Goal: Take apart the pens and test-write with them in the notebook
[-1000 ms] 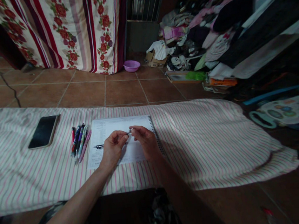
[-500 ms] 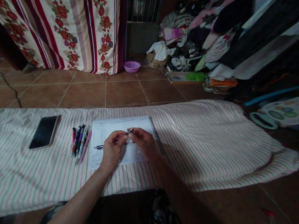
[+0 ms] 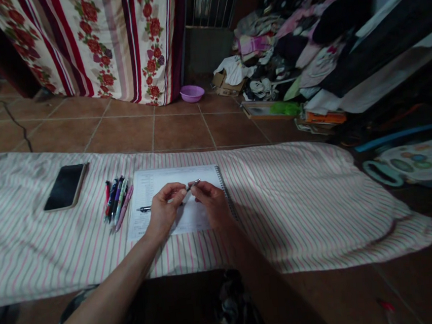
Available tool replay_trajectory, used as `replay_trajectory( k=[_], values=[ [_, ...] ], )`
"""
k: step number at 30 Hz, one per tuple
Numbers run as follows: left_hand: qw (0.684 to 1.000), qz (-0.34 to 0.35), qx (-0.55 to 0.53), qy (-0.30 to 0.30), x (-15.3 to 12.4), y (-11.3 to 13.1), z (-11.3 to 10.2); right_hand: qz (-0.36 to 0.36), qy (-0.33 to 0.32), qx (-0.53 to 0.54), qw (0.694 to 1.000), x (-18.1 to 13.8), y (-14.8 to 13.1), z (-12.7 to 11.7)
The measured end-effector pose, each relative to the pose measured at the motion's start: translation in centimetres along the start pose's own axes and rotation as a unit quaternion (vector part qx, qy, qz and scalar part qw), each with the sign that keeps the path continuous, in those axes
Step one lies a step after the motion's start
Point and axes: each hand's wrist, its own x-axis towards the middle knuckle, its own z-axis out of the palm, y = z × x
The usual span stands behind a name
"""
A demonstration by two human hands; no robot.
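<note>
Above the open spiral notebook (image 3: 171, 174), my two hands meet fingertip to fingertip. My right hand (image 3: 212, 200) pinches a small pen part (image 3: 195, 183) with a silver tip pointing up to the right. At its lower, dark end, the fingers of my left hand (image 3: 164, 205) are closed; how much they cover is hidden. A black pen (image 3: 144, 209) lies across the page, its right portion behind my left hand. Left of the notebook, several pens (image 3: 117, 202) rest side by side in a bunch.
A smartphone (image 3: 65, 186) lies at the left on the striped cloth (image 3: 299, 200). Beyond it are the tiled floor, a purple basin (image 3: 192, 93) and a floral curtain (image 3: 113, 44). Clothes (image 3: 296, 47) are heaped at the back right, and a light patterned plastic stool (image 3: 411, 163) stands at the right.
The pen part has tilted and shows more of its silver tip, up and to the right between my fingers. My right fingertips have shifted slightly away from the left ones.
</note>
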Motion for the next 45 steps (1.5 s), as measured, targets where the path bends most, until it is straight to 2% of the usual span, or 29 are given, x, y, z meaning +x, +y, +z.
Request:
replay_trajectory(
  k=[7, 14, 18, 22, 26, 29, 35, 40, 45],
  values=[
    [0.996, -0.011, 0.037, 0.075, 0.2, -0.2, -1.0, -0.004, 0.054, 0.022, 0.998, 0.6, -0.1, -0.7],
    [0.996, -0.013, 0.066, 0.066, 0.1, -0.2, -1.3, -0.010, 0.065, 0.031, 0.997, 0.8, -0.3, -0.8],
    [0.994, -0.007, 0.106, 0.034, 0.0, 0.4, -1.3, -0.015, 0.053, 0.013, 0.998, 0.7, -0.4, -0.7],
    [0.986, 0.032, 0.160, 0.020, -0.2, 0.5, -1.0, -0.035, 0.034, -0.014, 0.999, 0.5, -0.5, -0.6],
    [0.978, 0.103, 0.180, 0.010, -0.4, 0.0, -0.8, -0.053, 0.022, -0.029, 0.998, 0.5, -0.4, -0.3],
    [0.972, 0.129, 0.195, 0.012, -0.4, -0.3, -0.7, -0.064, 0.003, -0.038, 0.997, 0.5, -0.2, -0.1],
    [0.971, 0.119, 0.205, 0.018, -0.5, -0.7, -0.7, -0.055, -0.025, -0.041, 0.997, 0.3, 0.1, 0.1],
    [0.975, 0.090, 0.201, 0.033, -0.4, -1.1, -0.8, -0.046, -0.017, -0.042, 0.998, 0.3, 0.4, 0.1],
    [0.980, 0.056, 0.189, 0.031, -0.5, -1.0, -0.7, -0.074, -0.005, -0.027, 0.997, 0.6, 0.1, -0.3]
  ],
)
